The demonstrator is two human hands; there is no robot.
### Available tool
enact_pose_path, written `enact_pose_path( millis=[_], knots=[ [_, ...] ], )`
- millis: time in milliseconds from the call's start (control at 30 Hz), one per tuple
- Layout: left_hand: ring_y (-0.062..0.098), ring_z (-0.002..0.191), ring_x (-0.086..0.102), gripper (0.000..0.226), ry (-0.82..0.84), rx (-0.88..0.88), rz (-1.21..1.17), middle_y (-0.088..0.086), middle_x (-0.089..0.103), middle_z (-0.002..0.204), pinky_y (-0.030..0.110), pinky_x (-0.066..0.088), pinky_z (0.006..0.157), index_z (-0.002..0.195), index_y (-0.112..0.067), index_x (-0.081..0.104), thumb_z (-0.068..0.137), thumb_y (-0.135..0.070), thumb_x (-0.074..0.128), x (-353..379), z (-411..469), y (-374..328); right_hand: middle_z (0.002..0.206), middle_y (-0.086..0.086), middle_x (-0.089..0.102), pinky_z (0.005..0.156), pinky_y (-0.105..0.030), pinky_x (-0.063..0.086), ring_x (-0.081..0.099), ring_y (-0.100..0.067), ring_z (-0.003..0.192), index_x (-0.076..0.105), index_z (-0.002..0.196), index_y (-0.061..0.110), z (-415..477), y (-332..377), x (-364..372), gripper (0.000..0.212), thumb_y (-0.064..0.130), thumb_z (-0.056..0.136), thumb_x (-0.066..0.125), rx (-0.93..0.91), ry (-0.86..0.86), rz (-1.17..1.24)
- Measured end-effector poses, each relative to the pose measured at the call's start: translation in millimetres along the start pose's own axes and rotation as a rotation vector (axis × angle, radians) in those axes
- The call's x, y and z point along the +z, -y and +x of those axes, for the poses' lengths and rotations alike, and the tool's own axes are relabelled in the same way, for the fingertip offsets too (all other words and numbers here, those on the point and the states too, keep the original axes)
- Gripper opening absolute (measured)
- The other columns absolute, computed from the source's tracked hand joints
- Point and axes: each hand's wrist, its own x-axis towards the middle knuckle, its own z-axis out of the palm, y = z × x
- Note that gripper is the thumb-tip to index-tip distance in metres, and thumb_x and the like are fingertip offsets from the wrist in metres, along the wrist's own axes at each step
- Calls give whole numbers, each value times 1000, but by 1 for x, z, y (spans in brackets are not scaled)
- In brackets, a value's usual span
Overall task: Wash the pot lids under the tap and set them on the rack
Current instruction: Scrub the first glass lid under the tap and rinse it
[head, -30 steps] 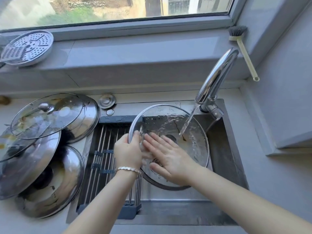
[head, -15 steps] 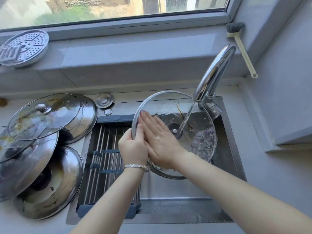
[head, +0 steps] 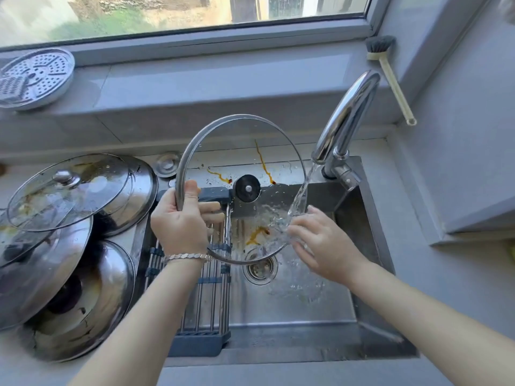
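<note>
A glass pot lid point(head: 239, 151) with a metal rim and a black centre knob is held upright over the sink, streaked with orange-brown sauce. My left hand point(head: 181, 218) grips its left rim, thumb in front and fingers behind the glass. My right hand point(head: 320, 240) has straight fingers touching the lid's lower right edge, where water from the chrome tap point(head: 345, 118) runs onto it. The roll-up rack point(head: 206, 296) of steel bars lies across the sink's left part and carries nothing.
Several dirty lids are piled on the counter at the left: a glass one point(head: 67, 190) on top, steel ones point(head: 80, 299) beneath. A perforated steamer plate point(head: 36, 76) sits on the windowsill; a dish brush point(head: 390, 76) leans in the right corner. The sink drain point(head: 260, 268) shows below the lid.
The lid was raised and tipped more upright. My right hand left the lid's inner face and moved to its lower right edge under the water; my left hand shifted along the rim.
</note>
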Motion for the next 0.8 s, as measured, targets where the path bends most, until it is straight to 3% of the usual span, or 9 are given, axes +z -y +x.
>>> enact_pose_path(
  millis=[100, 267, 367, 467, 567, 633, 733, 800],
  knots=[
    [17, 39, 63, 27, -23, -5, -1, 6, 66, 53, 16, 35, 29, 71, -16, 52, 93, -31, 49, 3, -5, -1, 88, -2, 64, 105, -36, 38, 55, -16, 89, 67, 91, 10, -4, 22, 3, 19, 23, 83, 54, -12, -39, 80],
    [18, 39, 63, 28, -20, -26, -6, 5, 66, 52, 18, 34, 31, 70, -16, 51, 93, -32, 50, 4, -9, 7, 95, -5, 62, 85, -26, 43, 49, -16, 94, 53, 100, 14, -8, 43, 8, 23, 23, 80, 55, -85, 46, 205],
    [18, 37, 62, 29, -46, -38, 27, 13, 66, 60, 20, 35, 33, 70, -16, 49, 94, -32, 48, 3, -10, 13, 93, -3, 64, 89, -31, 38, 49, -16, 92, 49, 97, 18, -12, 20, 9, 22, 19, 75, 53, -44, -2, 65],
    [27, 44, 63, 29, -40, -148, 67, 16, 64, 63, 21, 39, 34, 69, -15, 47, 94, -30, 48, 4, -5, 19, 89, 6, 63, 96, -42, 30, 53, -13, 90, 51, 88, 23, -16, 17, 6, 18, 37, 77, 54, 87, -23, -68],
    [31, 69, 58, 28, 1, -299, 302, 9, 54, 65, 32, 46, 59, 63, -13, 49, 90, -22, 50, 0, 5, 37, 86, 6, 63, 94, -38, 36, 51, -9, 86, 49, 80, 23, -17, 19, -8, 21, 43, 79, 56, 8, -4, 28],
    [26, 68, 53, 26, 124, -494, 393, 4, 49, 64, 29, 43, 62, 66, -12, 48, 91, -17, 49, -4, 1, 46, 92, 0, 66, 85, -30, 44, 54, -13, 86, 42, 81, 24, -18, 19, -22, 17, 35, 82, 55, -114, 94, 188],
    [27, 52, 63, 19, 354, -898, 274, 16, 64, 66, 30, 52, 45, 92, -2, 50, 95, -20, 44, -9, -15, 46, 83, 3, 66, 61, -24, 47, 56, -11, 70, 52, 85, 20, -22, 21, -46, 20, 39, 86, 53, -85, 299, 314],
    [35, 76, 68, 42, 555, -942, 474, 33, 62, 99, 39, 57, 66, 114, 4, 44, 97, -35, 40, -13, -25, 53, 74, 5, 61, 54, -19, 36, 49, -10, 65, 56, 84, 17, -21, 17, -62, 28, 44, 85, 58, 33, 392, 292]
  ],
)
